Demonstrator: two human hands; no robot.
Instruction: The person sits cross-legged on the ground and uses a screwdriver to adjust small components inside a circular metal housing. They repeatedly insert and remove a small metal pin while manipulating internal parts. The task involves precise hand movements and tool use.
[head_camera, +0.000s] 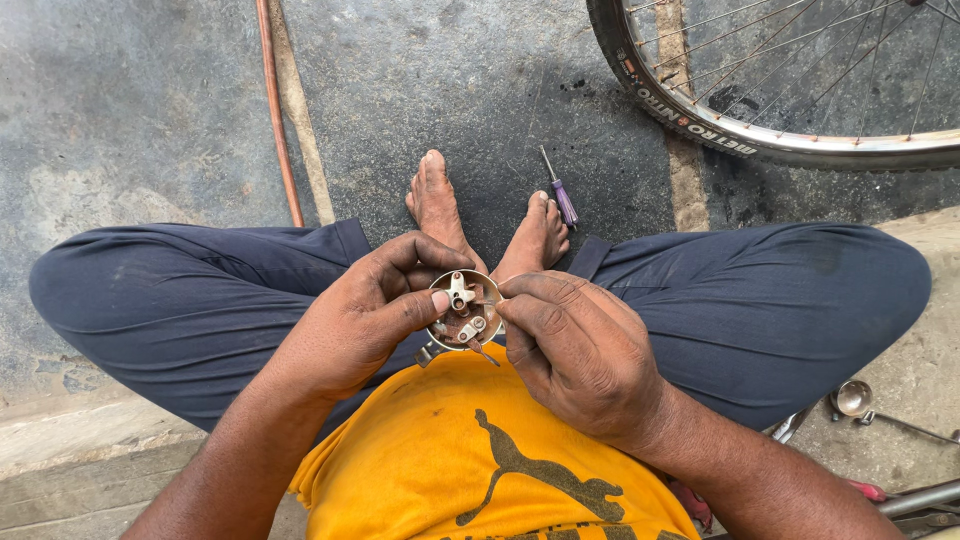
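Metal, dull and rust-stained, makes up the small round part (463, 310) held between both hands above the lap. Its open face shows little levers, a screw head and brown grime inside a thin rim; a small tab sticks out at its lower left. The left hand (365, 320) has a clenched grip on it, thumb pressed across the near rim and fingers curled over the far side. The right hand (580, 350) grasps the right rim with pinched fingertips, which hide that edge; whether they hold a tool cannot be made out.

Below, a yellow shirt (480, 460) carries a dark leaping-animal print, cut off at the picture's bottom edge. Dark blue trousers (780, 310) cover the crossed legs, and two bare feet (480, 220) rest on the rough grey concrete floor (450, 90). Just beside the right foot lies a screwdriver (558, 190) with a purple handle. Toward the floor's far right, a bicycle wheel (780, 140) with steel spokes is only partly in view; white lettering runs along its black tyre. A thin copper-coloured pipe (278, 110) runs along the far left. Near the right edge lies a shiny metal cup (853, 398), with other parts cut off.
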